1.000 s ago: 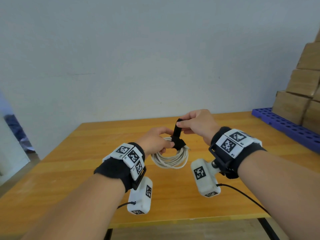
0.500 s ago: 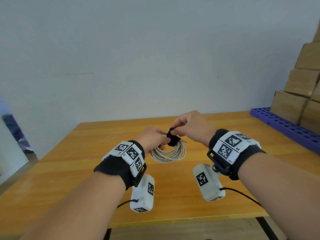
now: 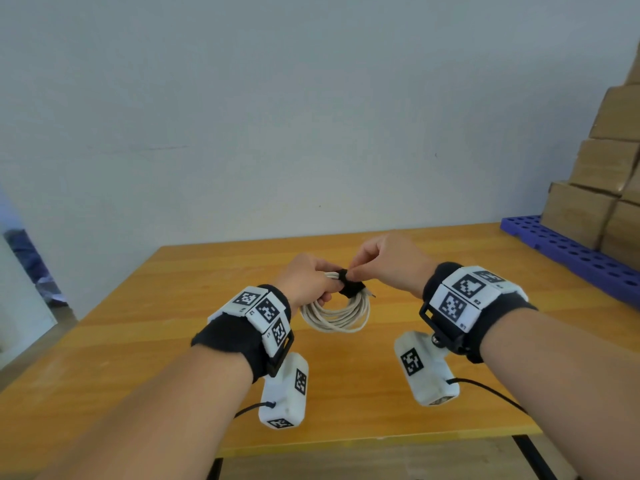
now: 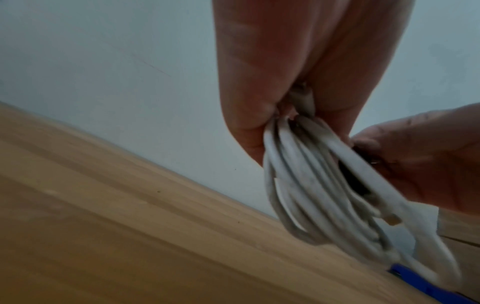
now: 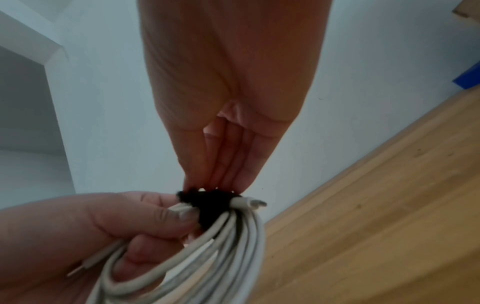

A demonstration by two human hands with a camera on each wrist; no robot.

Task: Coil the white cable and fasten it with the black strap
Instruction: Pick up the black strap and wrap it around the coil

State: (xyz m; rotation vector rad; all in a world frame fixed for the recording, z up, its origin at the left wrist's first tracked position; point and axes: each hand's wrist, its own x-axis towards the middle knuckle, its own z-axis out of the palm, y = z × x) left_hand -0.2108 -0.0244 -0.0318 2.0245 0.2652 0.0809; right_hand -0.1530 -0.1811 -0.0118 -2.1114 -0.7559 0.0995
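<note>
The white cable [image 3: 334,315] hangs as a round coil above the wooden table [image 3: 173,323], held up between both hands. My left hand [image 3: 308,282] grips the top left of the coil [image 4: 306,174] with curled fingers. The black strap [image 3: 349,285] is wrapped around the top of the coil. My right hand [image 3: 377,263] pinches the strap [image 5: 207,203] from above with its fingertips [image 5: 226,181]. A cable plug [image 5: 253,202] sticks out to the right of the strap, and the other plug [image 5: 83,267] shows by the left palm.
A blue perforated pallet [image 3: 568,251] with stacked cardboard boxes [image 3: 606,188] stands at the right beyond the table. A plain wall rises behind the table's far edge. Wrist camera housings [image 3: 285,389] hang under both forearms.
The strap's free end stood upright in my right hand a second ago; now it is folded down around the coil. Both hands and the coil have moved slightly.
</note>
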